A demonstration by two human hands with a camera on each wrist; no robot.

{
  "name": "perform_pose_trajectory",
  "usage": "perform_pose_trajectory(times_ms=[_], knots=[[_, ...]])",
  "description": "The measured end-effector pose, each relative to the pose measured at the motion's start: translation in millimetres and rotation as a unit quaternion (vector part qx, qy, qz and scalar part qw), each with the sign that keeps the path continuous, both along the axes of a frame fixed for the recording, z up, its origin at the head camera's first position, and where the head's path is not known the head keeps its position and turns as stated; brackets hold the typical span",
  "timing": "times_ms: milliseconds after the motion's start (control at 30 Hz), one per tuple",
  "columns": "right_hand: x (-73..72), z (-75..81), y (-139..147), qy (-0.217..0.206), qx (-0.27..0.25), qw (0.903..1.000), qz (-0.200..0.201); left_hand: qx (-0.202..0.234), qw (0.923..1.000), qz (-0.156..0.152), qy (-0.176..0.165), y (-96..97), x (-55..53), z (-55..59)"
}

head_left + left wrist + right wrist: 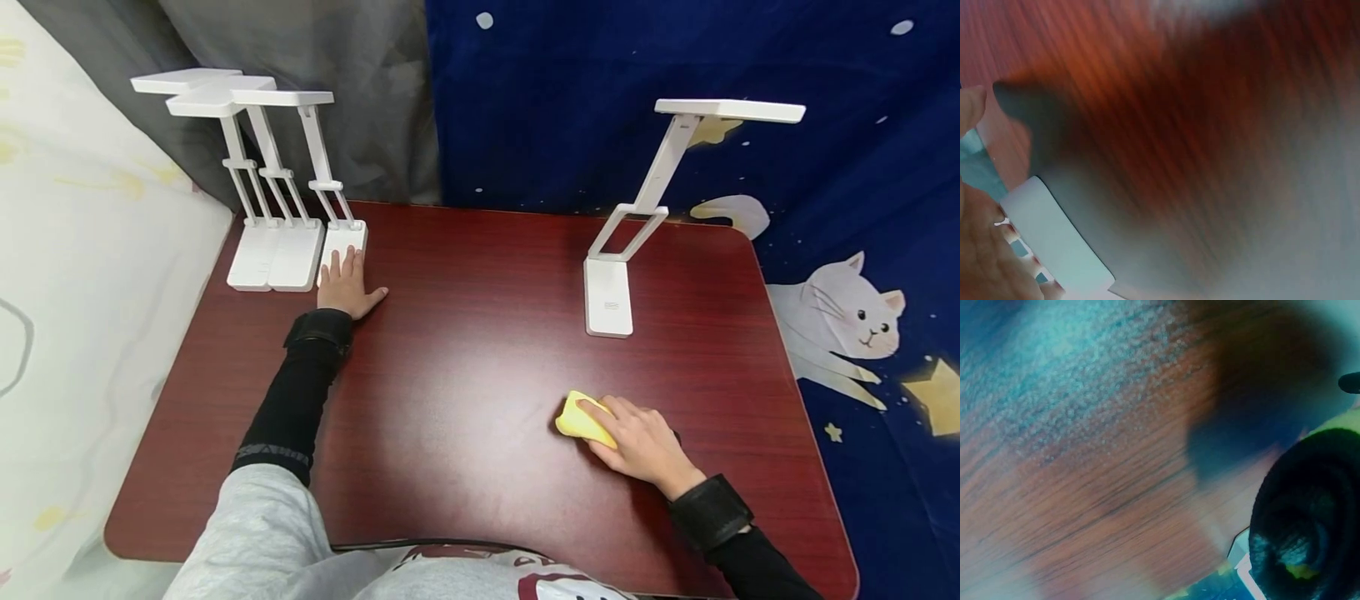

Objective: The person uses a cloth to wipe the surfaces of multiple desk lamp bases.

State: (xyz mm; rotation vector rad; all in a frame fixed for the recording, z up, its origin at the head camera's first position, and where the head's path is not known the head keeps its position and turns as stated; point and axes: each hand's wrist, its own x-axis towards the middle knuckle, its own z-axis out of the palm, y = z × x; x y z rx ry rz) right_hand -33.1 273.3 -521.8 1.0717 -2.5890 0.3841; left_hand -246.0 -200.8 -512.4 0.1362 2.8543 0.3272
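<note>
In the head view my left hand [347, 287] lies with fingers spread on the white base [343, 239] of a folding desk lamp. The left wrist view shows that white base [1060, 237] beside the palm and fingers [988, 250]. My right hand [645, 437] grips a crumpled yellow cloth [583, 419] against the tabletop, right of centre. Only a sliver of the yellow cloth [1342, 420] shows in the right wrist view, where a dark round shape covers most of the hand.
Two more white lamps [273, 258] stand tight together at the back left. Another white lamp [609, 298] stands alone, beyond my right hand. The reddish-brown table [465, 333] has rounded corners. Behind it hang a grey curtain [360, 83] and a blue one [540, 100].
</note>
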Motion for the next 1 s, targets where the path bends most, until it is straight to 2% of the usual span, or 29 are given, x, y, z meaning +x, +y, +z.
perform_pose_trajectory(times_ms=[267,467,1000], knots=[[1.4,-3.2,-2,-0.004,-0.007,1.0,0.0,0.0,1.0,0.006,0.006,19.1,8.4,-3.1],[2.6,-3.9,-3,-0.007,-0.011,0.9999,0.002,-0.009,0.9999,-0.004,0.011,35.3,18.5,-5.9],[0.5,-3.2,-5,-0.012,-0.016,0.9997,0.012,-0.029,0.9994,-0.01,-0.016,82.5,49.0,2.6]])
